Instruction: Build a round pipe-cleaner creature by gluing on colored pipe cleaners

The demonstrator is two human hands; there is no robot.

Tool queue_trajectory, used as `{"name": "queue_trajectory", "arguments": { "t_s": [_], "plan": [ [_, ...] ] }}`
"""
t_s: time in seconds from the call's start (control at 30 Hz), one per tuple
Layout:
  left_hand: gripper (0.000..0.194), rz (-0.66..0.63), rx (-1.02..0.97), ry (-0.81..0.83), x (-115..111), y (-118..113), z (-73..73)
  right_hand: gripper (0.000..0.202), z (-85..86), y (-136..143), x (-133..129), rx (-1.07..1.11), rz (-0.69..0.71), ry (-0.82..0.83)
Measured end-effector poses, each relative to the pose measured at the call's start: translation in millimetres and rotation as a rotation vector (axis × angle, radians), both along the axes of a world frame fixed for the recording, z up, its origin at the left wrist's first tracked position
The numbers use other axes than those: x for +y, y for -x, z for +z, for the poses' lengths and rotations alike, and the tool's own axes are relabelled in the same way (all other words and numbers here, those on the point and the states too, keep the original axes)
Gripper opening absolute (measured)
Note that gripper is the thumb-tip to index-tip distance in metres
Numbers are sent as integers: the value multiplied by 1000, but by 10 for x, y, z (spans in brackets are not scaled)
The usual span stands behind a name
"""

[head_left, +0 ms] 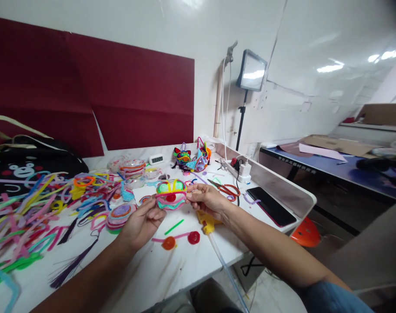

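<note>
A colourful pipe-cleaner mask (171, 194), with green eye patches, yellow brows and a red round nose, is held up above the table between both hands. My left hand (147, 217) pinches its left edge, fingers closed. On the opposite edge my right hand (206, 199) grips it with thumb and fingers. Below lie a green pipe-cleaner piece (174, 226), an orange coil (168, 243) and a red coil (194, 237) by a pink strip. Under my right hand sits a yellow glue gun (208, 222), partly hidden by that hand.
Loose pipe cleaners (24, 213) cover the table's left side, with purple tassels (74, 264) in front. Orange-handled scissors (228, 189), a phone (271, 206) and a power strip (243, 174) lie to the right. Finished-looking colourful pieces (193, 157) and a digital timer (156, 160) stand at the back.
</note>
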State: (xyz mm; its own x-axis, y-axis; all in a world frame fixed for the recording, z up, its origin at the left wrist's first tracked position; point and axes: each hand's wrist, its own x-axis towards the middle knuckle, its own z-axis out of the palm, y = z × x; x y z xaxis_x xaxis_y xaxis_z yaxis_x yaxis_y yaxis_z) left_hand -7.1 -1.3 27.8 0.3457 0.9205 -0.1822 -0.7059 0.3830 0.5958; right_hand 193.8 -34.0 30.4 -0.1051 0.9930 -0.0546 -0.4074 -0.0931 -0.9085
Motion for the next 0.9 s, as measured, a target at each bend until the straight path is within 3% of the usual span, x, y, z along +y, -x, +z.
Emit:
{"name": "queue_trajectory", "arguments": {
  "t_s": [0.9],
  "plan": [
    [31, -154, -79, -63, -40, 46, -53, 32, -33, -33, -25, 99, 197, -45]
  ]
}}
